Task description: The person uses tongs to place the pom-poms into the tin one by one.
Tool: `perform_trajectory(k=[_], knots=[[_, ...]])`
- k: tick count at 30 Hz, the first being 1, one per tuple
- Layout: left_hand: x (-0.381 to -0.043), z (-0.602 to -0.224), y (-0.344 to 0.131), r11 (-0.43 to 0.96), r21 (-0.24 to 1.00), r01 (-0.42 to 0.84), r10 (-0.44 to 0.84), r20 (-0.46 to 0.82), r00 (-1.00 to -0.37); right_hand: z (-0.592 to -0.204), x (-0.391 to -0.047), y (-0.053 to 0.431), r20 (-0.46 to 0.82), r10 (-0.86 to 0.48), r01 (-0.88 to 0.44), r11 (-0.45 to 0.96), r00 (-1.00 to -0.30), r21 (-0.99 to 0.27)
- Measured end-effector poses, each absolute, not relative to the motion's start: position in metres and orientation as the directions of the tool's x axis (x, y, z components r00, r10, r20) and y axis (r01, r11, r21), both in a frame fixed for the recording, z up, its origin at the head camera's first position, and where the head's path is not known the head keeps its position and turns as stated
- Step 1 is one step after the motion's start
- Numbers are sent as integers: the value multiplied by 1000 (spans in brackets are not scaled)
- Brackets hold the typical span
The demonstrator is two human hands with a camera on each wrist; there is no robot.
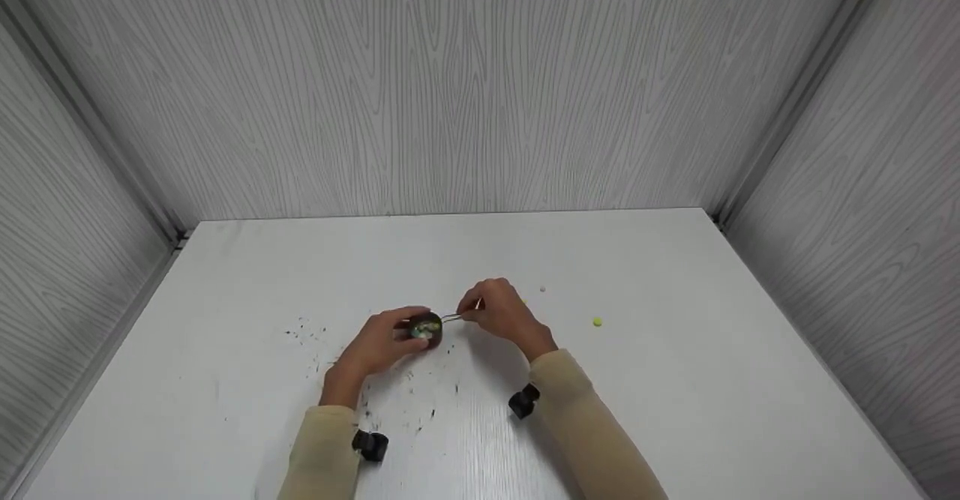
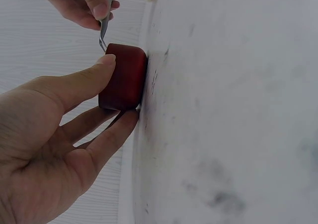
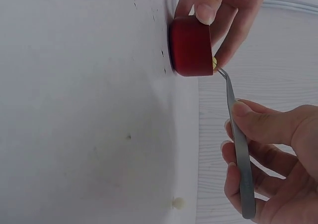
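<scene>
A small dark red cup [image 3: 191, 46] sits on the white table, filled with bits in yellow, white and greenish tones in the head view. My left hand [image 1: 379, 344] grips its side, thumb [image 2: 102, 67] on one side and fingers on the other. With thumb and fingers, my right hand [image 1: 502, 311] pinches a pair of grey metal tweezers [image 3: 241, 154] with bent tips. Those tips reach the cup's rim, right at a small yellow piece [image 3: 214, 63] showing there. Most of the cup's contents are hidden in both wrist views.
On the white table [image 1: 675, 410], a yellow-green bead [image 1: 597, 321] and a small pale bead [image 1: 542, 288] lie to the right. Dark specks [image 1: 304, 329] are scattered left of and in front of the cup. Grey wood-grain panels [image 1: 450, 88] stand at the back and sides.
</scene>
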State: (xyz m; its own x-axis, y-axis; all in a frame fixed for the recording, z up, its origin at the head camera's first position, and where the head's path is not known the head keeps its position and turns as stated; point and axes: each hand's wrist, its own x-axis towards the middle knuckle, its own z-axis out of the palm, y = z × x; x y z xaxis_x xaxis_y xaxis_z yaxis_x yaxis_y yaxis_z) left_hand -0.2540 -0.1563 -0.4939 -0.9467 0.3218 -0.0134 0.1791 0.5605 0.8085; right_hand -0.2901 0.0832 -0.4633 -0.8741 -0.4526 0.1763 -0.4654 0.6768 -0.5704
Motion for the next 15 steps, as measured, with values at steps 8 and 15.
perform_trajectory(k=[8,15], knots=[[-254,-495,-156,567,803,184,323,-11,-946,-463,-290,92,174,-437,-450,676,-882,-584],[-255,-497,-156,566,805,178,318,-14,-948,-458,-288,103,173,-436,-449,681,-883,-579]])
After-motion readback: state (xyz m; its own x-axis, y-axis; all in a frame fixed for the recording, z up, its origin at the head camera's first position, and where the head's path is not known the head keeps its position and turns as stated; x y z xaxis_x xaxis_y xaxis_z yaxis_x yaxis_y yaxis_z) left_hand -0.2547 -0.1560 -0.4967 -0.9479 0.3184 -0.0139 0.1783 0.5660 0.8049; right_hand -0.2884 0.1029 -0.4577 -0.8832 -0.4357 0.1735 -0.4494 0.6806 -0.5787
